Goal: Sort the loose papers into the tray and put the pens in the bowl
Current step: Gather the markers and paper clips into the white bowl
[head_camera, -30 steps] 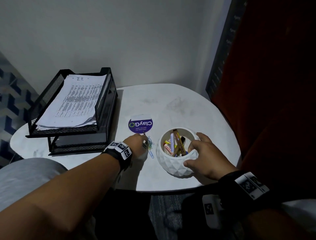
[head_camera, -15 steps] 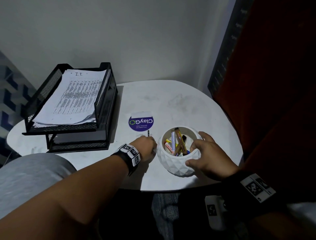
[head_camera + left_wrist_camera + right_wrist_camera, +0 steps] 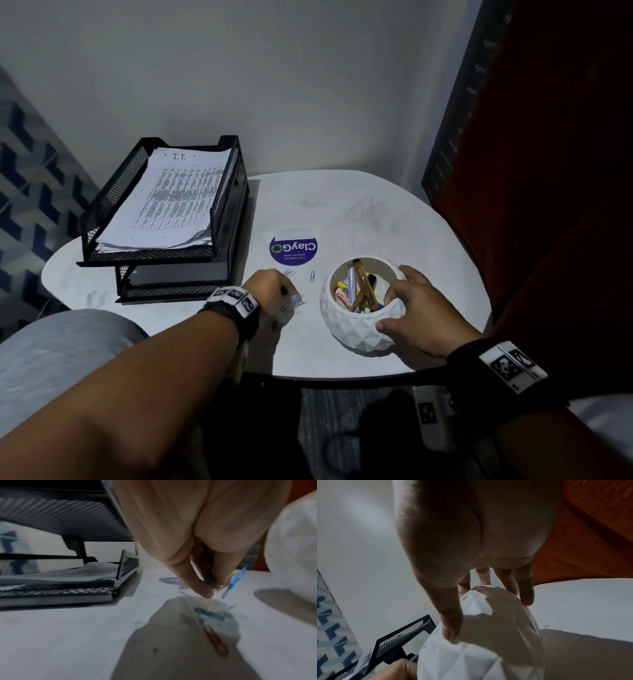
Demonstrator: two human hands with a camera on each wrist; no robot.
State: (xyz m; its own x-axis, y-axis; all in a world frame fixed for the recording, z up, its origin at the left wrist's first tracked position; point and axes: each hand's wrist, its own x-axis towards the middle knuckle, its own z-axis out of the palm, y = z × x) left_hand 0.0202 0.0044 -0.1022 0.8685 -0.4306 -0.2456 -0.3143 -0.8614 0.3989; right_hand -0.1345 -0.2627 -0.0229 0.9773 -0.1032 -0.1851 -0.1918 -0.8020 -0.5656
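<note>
A white faceted bowl (image 3: 356, 329) stands near the table's front edge with several pens and markers (image 3: 361, 284) inside. My right hand (image 3: 397, 301) grips its right rim, thumb on the near wall and fingers round the far side; the right wrist view shows the same hold on the bowl (image 3: 471, 655). My left hand (image 3: 286, 298) is just left of the bowl, fingers curled down. In the left wrist view the left hand (image 3: 212, 586) pinches small paper clips. A stack of printed papers (image 3: 171, 198) lies in the top of the black mesh tray (image 3: 226, 192).
Loose paper clips lie on the white table (image 3: 342, 212): a blue clip (image 3: 312, 275) and a silver clip (image 3: 290, 273). A round purple ClayGo sticker (image 3: 293, 249) sits behind them. A red curtain hangs at the right, and the wall is close behind.
My left hand has stayed among the paper clips beside the bowl, and a blue clip now lies apart between hand and bowl. My right hand has kept its hold on the bowl.
</note>
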